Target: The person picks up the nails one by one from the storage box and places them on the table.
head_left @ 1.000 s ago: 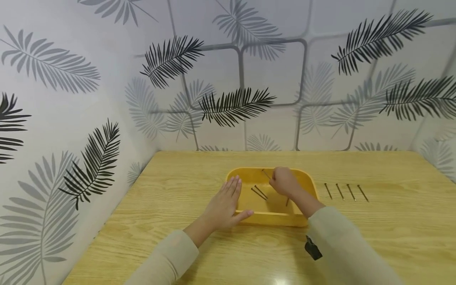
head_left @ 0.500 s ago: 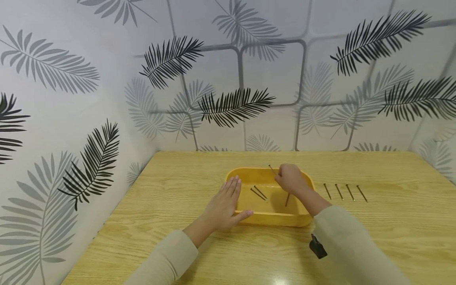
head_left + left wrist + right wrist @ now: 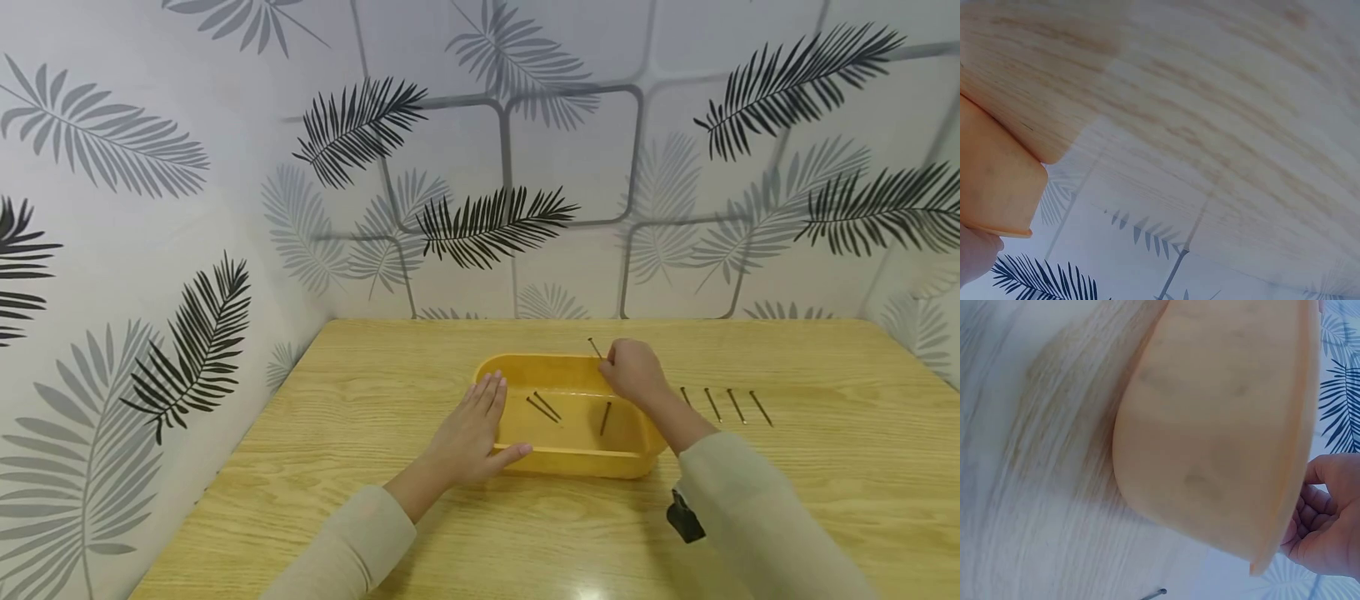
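A: What's in the head view?
B: The right hand (image 3: 632, 371) is curled up, pinching a nail (image 3: 596, 347) at the far right edge of the yellow tray (image 3: 573, 463). The left hand (image 3: 468, 433) has straight fingers lying on the tray's left edge, not grabbing. Three more nails (image 3: 605, 418) lie in the tray. Four sit in a row (image 3: 737, 406) on the table (image 3: 390, 367), right of it.
A: What could go wrong?
B: The nail is thin, so a loose pinch might drop it. Its tip might poke a finger. A low sleeve (image 3: 757, 500) might knock the row crooked.
A: The left wrist view?
B: The tray's side and a bit of hand. I can't tell its hold there.
A: The right wrist view?
B: Curled fingers by the tray's rim. The pinched nail is hidden.
A: Any words or brands?
B: None I can read anywhere. The wall (image 3: 465, 150) just has leaves.
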`<move>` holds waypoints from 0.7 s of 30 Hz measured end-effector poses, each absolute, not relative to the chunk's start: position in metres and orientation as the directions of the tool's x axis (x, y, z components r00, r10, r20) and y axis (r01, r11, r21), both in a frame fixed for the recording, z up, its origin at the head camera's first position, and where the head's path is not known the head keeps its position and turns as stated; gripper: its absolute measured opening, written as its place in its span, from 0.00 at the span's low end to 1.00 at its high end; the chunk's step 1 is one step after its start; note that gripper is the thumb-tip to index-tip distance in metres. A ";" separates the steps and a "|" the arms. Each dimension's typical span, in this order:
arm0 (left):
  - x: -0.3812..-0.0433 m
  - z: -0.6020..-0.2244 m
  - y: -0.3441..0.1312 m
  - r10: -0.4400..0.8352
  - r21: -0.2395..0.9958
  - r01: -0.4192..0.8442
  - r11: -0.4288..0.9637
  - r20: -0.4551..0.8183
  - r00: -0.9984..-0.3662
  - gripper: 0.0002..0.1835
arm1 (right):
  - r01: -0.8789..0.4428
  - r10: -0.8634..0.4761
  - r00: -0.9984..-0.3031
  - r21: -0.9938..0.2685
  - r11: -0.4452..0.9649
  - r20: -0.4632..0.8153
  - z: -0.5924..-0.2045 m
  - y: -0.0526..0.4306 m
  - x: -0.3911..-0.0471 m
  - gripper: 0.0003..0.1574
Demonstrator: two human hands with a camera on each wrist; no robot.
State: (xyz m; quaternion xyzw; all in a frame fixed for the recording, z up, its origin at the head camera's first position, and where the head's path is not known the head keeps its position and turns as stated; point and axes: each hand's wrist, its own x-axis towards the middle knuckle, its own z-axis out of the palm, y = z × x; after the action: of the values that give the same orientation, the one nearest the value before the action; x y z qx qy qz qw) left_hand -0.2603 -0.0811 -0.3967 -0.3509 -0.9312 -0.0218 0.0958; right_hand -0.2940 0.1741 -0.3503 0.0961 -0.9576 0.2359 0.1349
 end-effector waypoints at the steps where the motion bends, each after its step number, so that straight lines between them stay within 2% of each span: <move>1: -0.260 -0.397 -0.081 0.650 -0.027 0.658 0.752 0.195 -0.735 0.60 | -0.246 -0.118 -0.945 -0.426 0.871 0.304 -0.350 0.175 -0.294 0.29; 21: -0.259 -0.395 -0.081 0.651 -0.024 0.660 0.751 0.195 -0.733 0.60 | -0.184 -0.055 -0.956 -0.443 0.877 0.288 -0.342 0.208 -0.283 0.30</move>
State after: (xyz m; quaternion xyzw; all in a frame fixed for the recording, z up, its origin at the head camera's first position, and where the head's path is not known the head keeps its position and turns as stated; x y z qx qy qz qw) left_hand -0.2591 -0.0812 -0.3950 -0.3523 -0.9307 -0.0233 0.0959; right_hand -0.2828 0.2081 -0.3422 0.0624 -0.9595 0.2395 0.1347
